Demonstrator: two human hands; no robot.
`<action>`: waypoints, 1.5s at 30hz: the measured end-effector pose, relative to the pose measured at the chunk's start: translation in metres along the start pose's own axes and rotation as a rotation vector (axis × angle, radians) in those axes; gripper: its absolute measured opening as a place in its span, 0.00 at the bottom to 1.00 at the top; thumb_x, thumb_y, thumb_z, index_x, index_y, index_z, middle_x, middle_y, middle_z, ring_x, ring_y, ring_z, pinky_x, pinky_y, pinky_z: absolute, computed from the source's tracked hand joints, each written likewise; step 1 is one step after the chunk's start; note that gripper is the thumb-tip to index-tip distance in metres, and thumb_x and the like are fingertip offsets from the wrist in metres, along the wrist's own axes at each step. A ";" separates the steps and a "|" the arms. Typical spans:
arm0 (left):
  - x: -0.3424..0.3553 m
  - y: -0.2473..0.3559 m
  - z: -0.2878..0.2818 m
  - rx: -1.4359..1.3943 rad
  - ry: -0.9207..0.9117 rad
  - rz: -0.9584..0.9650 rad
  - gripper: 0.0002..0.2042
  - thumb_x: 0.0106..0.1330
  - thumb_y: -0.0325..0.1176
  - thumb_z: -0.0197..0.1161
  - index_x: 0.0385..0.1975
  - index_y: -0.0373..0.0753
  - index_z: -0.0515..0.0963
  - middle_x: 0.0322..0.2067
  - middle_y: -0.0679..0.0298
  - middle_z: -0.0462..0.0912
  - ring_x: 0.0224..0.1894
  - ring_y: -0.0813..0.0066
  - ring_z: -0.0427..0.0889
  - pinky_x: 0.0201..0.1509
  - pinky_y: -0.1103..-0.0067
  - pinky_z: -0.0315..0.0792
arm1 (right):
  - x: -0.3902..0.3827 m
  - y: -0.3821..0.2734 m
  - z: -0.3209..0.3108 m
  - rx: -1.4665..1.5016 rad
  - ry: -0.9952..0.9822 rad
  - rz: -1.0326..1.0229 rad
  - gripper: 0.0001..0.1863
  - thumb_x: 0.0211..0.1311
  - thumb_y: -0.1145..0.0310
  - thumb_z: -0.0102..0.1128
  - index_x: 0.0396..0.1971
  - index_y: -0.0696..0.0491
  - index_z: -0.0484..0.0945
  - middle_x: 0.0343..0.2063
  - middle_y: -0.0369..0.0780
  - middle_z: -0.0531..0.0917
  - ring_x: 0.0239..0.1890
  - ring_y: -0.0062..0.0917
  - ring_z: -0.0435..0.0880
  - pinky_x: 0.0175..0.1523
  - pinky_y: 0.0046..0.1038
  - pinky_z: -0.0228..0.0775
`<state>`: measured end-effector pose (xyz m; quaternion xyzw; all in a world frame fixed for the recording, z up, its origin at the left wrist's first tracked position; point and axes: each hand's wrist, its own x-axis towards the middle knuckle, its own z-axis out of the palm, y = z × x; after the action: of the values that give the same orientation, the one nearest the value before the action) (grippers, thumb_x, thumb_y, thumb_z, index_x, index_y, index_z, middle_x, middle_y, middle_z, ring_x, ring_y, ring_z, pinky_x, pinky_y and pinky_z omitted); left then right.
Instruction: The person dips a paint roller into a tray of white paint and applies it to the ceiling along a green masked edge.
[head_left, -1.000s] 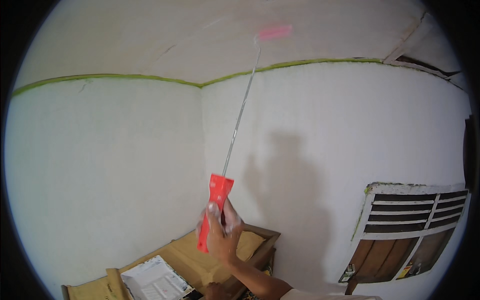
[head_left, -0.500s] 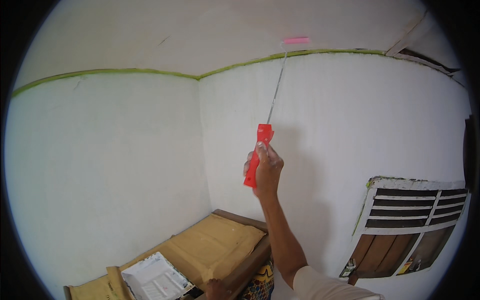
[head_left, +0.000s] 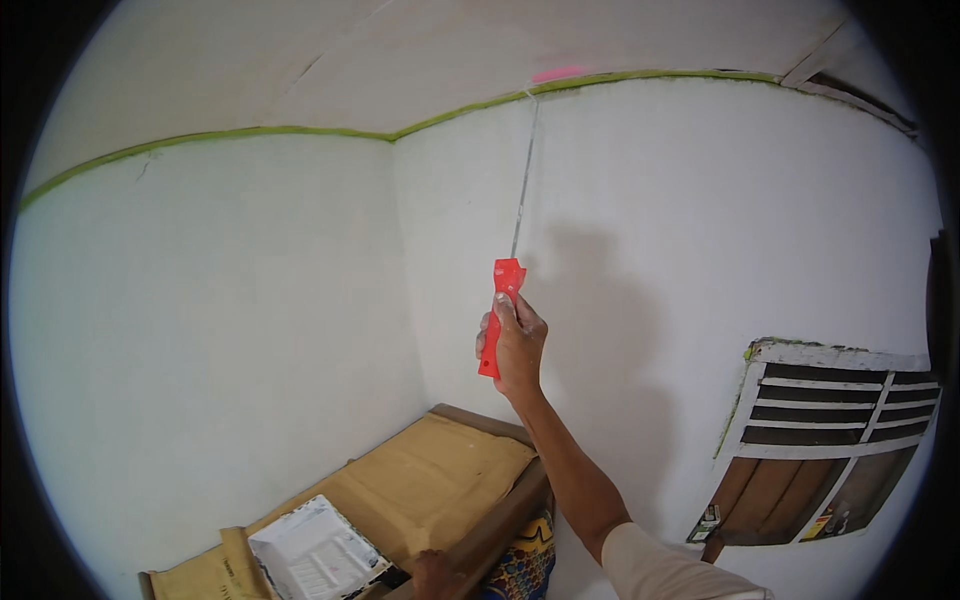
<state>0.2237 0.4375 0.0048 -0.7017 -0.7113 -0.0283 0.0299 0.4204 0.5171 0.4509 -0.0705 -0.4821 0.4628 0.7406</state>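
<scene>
My right hand (head_left: 516,345) is raised in front of the corner and closed around the red handle of a paint roller (head_left: 503,275). From the handle a thin metal rod slants up to a pink roller sleeve (head_left: 557,74), slightly blurred, at the ceiling just above the green strip (head_left: 640,78) where wall and ceiling meet. Whether the sleeve touches the ceiling is hard to tell. Low in the view, my left hand (head_left: 437,575) is at the front edge of a surface covered with brown paper (head_left: 430,480); its fingers are not clear. Beside it lies a white-smeared paint tray (head_left: 318,555).
Whitish walls (head_left: 250,300) meet in a corner behind the covered furniture. A slatted window (head_left: 830,410) with brown panels is in the right wall. Patterned cloth (head_left: 525,565) shows below the furniture's edge. A dark gap (head_left: 865,100) opens in the ceiling at upper right.
The roller sleeve has moved left and closer to the green strip. My right hand has shifted slightly left and down with the handle. My left hand stays at the furniture edge.
</scene>
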 end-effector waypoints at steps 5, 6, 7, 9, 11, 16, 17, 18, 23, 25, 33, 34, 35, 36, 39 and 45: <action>0.008 -0.006 0.016 0.027 0.062 0.127 0.35 0.43 0.62 0.68 0.39 0.33 0.78 0.40 0.52 0.79 0.47 0.56 0.76 0.54 0.67 0.70 | 0.014 0.000 0.015 0.028 -0.038 0.000 0.10 0.67 0.64 0.51 0.30 0.55 0.71 0.17 0.35 0.72 0.12 0.18 0.69 0.15 0.21 0.63; 0.010 -0.006 0.019 0.029 0.062 0.127 0.35 0.43 0.62 0.68 0.39 0.33 0.78 0.40 0.52 0.79 0.47 0.56 0.76 0.54 0.67 0.70 | 0.015 -0.001 0.018 0.040 -0.036 -0.002 0.10 0.67 0.64 0.51 0.30 0.56 0.71 0.17 0.36 0.72 0.12 0.18 0.69 0.15 0.22 0.63; 0.013 0.003 0.015 -0.001 0.050 0.088 0.35 0.44 0.62 0.68 0.39 0.33 0.78 0.40 0.52 0.79 0.47 0.56 0.76 0.54 0.66 0.70 | 0.013 -0.004 0.018 0.032 -0.032 -0.003 0.10 0.67 0.64 0.51 0.30 0.56 0.71 0.17 0.36 0.72 0.12 0.18 0.69 0.15 0.22 0.63; 0.008 0.003 0.007 -0.026 0.030 0.034 0.35 0.44 0.62 0.68 0.39 0.33 0.78 0.40 0.52 0.78 0.47 0.56 0.76 0.55 0.66 0.70 | -0.004 -0.006 0.031 -0.032 -0.055 -0.005 0.11 0.68 0.66 0.50 0.30 0.57 0.71 0.16 0.34 0.70 0.11 0.17 0.69 0.16 0.22 0.63; 0.001 -0.004 0.003 -0.056 -0.013 -0.009 0.35 0.44 0.61 0.68 0.40 0.33 0.78 0.40 0.53 0.78 0.47 0.56 0.76 0.55 0.66 0.69 | -0.039 0.003 0.045 -0.030 -0.086 -0.019 0.09 0.69 0.68 0.48 0.33 0.58 0.72 0.15 0.33 0.69 0.11 0.17 0.68 0.17 0.22 0.63; -0.001 -0.002 -0.003 -0.014 0.014 0.081 0.34 0.45 0.61 0.68 0.39 0.33 0.78 0.39 0.53 0.78 0.47 0.56 0.76 0.54 0.66 0.70 | -0.003 0.020 0.038 -0.067 -0.079 -0.079 0.11 0.69 0.66 0.48 0.30 0.58 0.71 0.15 0.33 0.69 0.11 0.17 0.68 0.17 0.22 0.63; 0.002 0.000 -0.002 0.023 0.019 0.175 0.33 0.45 0.61 0.67 0.37 0.33 0.79 0.39 0.53 0.78 0.46 0.56 0.76 0.53 0.66 0.71 | 0.019 0.019 0.036 -0.071 -0.077 -0.083 0.11 0.69 0.66 0.48 0.30 0.58 0.71 0.15 0.33 0.69 0.11 0.17 0.68 0.17 0.22 0.63; 0.006 0.004 0.000 0.022 0.023 0.186 0.33 0.45 0.61 0.67 0.37 0.33 0.79 0.39 0.53 0.78 0.46 0.56 0.76 0.53 0.66 0.71 | 0.041 0.016 0.034 -0.035 -0.050 -0.093 0.12 0.69 0.66 0.47 0.30 0.58 0.70 0.14 0.34 0.69 0.11 0.17 0.68 0.17 0.22 0.63; -0.007 0.011 -0.024 0.088 -0.008 0.126 0.29 0.46 0.60 0.66 0.28 0.35 0.81 0.35 0.55 0.78 0.43 0.58 0.76 0.49 0.67 0.71 | -0.001 0.029 0.040 -0.052 -0.049 -0.097 0.12 0.69 0.65 0.47 0.30 0.58 0.70 0.14 0.34 0.69 0.11 0.17 0.68 0.17 0.22 0.63; -0.009 -0.010 0.007 0.034 0.063 0.118 0.29 0.46 0.60 0.66 0.29 0.35 0.81 0.35 0.55 0.78 0.44 0.57 0.76 0.49 0.67 0.71 | -0.032 0.031 0.045 -0.032 -0.116 -0.025 0.12 0.69 0.65 0.47 0.30 0.58 0.70 0.14 0.34 0.69 0.11 0.17 0.68 0.17 0.23 0.63; -0.005 0.018 -0.050 -0.039 -0.033 0.056 0.27 0.46 0.58 0.66 0.29 0.35 0.80 0.36 0.53 0.79 0.44 0.57 0.77 0.48 0.66 0.72 | 0.072 0.029 0.019 -0.006 -0.016 -0.065 0.10 0.67 0.64 0.52 0.31 0.57 0.72 0.16 0.36 0.72 0.12 0.20 0.70 0.16 0.23 0.64; -0.013 0.015 -0.053 -0.024 0.112 0.118 0.22 0.49 0.53 0.65 0.26 0.36 0.81 0.32 0.54 0.79 0.41 0.57 0.78 0.45 0.66 0.72 | 0.062 0.034 0.020 0.020 -0.026 -0.037 0.10 0.66 0.65 0.53 0.31 0.57 0.73 0.17 0.36 0.72 0.12 0.19 0.70 0.17 0.23 0.64; -0.020 0.011 -0.059 -0.004 0.259 0.173 0.18 0.52 0.48 0.63 0.24 0.37 0.81 0.29 0.54 0.80 0.39 0.57 0.79 0.43 0.66 0.73 | 0.051 0.036 0.023 0.050 -0.037 -0.009 0.09 0.66 0.65 0.54 0.32 0.57 0.73 0.17 0.36 0.72 0.13 0.19 0.70 0.17 0.22 0.64; -0.036 0.001 -0.046 -0.028 0.206 0.077 0.18 0.52 0.48 0.63 0.24 0.37 0.81 0.29 0.54 0.80 0.39 0.57 0.79 0.43 0.66 0.73 | 0.021 0.052 0.029 0.012 -0.062 0.055 0.09 0.64 0.66 0.56 0.35 0.57 0.74 0.17 0.34 0.73 0.13 0.17 0.70 0.17 0.21 0.64; -0.005 -0.012 0.049 0.130 0.249 0.079 0.09 0.53 0.39 0.57 0.23 0.42 0.80 0.26 0.58 0.79 0.33 0.61 0.79 0.37 0.69 0.72 | -0.060 0.079 -0.019 -0.249 -0.183 0.143 0.05 0.63 0.73 0.56 0.37 0.55 0.74 0.19 0.30 0.72 0.17 0.12 0.70 0.22 0.19 0.65; -0.004 0.002 0.026 -0.113 0.236 -0.068 0.17 0.46 0.42 0.68 0.32 0.38 0.79 0.35 0.59 0.80 0.46 0.62 0.77 0.49 0.71 0.72 | -0.165 0.083 -0.120 -1.031 -0.640 0.122 0.21 0.57 0.76 0.59 0.53 0.59 0.72 0.26 0.39 0.78 0.21 0.19 0.75 0.29 0.25 0.72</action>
<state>0.2253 0.4352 -0.0217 -0.6695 -0.7235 -0.1514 0.0728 0.4450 0.4809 0.2351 -0.3046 -0.8378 0.2096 0.4017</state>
